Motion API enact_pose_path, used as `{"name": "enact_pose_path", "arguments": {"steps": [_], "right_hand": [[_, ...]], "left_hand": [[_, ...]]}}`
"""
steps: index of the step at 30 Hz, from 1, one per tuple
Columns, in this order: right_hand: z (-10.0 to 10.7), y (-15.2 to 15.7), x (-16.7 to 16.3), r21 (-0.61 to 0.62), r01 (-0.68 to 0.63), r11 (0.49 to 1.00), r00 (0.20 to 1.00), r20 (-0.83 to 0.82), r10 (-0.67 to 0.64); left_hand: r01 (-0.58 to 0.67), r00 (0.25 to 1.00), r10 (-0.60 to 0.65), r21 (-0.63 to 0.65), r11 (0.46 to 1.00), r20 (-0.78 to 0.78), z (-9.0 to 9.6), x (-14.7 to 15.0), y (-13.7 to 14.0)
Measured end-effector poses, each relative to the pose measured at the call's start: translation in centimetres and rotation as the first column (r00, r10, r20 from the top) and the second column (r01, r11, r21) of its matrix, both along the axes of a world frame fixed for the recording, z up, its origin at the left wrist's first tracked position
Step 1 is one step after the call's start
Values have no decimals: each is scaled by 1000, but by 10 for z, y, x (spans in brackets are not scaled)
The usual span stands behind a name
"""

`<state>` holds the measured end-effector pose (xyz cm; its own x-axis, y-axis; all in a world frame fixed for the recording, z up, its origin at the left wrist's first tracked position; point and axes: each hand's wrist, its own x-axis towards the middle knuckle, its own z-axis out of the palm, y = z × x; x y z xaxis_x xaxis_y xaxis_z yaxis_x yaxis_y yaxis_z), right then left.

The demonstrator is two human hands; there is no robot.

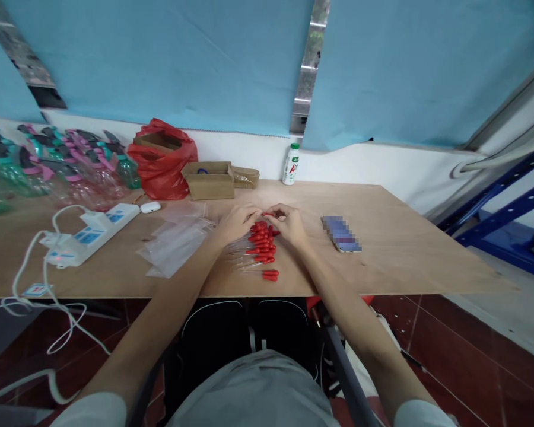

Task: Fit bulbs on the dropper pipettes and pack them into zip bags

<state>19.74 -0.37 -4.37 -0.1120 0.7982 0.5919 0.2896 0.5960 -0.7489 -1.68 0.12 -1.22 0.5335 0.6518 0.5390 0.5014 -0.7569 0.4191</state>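
My left hand (238,224) and my right hand (290,222) meet above the table, fingers pinched together. Between their fingertips is a small red rubber bulb (267,214) of a dropper; the rest of that piece is hidden. Just below the hands lies a pile of droppers (260,243) with red bulbs and thin clear tubes pointing left. A pair of droppers (270,275) lies apart, closer to the front edge. Left of my left forearm, several flat clear plastic bags (173,246) overlap on the wood.
On the wooden table (404,249), a phone (342,233) lies to the right. A white bottle (291,165), a cardboard box (210,180) and a red plastic bag (164,169) stand at the back. Spray bottles (80,172), a power strip (93,234) and cables occupy the left.
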Motion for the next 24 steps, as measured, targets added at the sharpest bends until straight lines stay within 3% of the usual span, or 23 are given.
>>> {"name": "enact_pose_path", "arguments": {"steps": [9,15,24], "right_hand": [[0,0,3,57,-7,998,999,52,4],[3,-3,3,159,-14,987,991,134,-7],[9,-6,5,173,-71,982,985,165,42]], "left_hand": [[81,971,-27,-221,972,238,-12,3,11],[174,954,-74,-334,926,292,-13,-1,13],[180,952,-70,-364,914,297,-13,-2,13]]}}
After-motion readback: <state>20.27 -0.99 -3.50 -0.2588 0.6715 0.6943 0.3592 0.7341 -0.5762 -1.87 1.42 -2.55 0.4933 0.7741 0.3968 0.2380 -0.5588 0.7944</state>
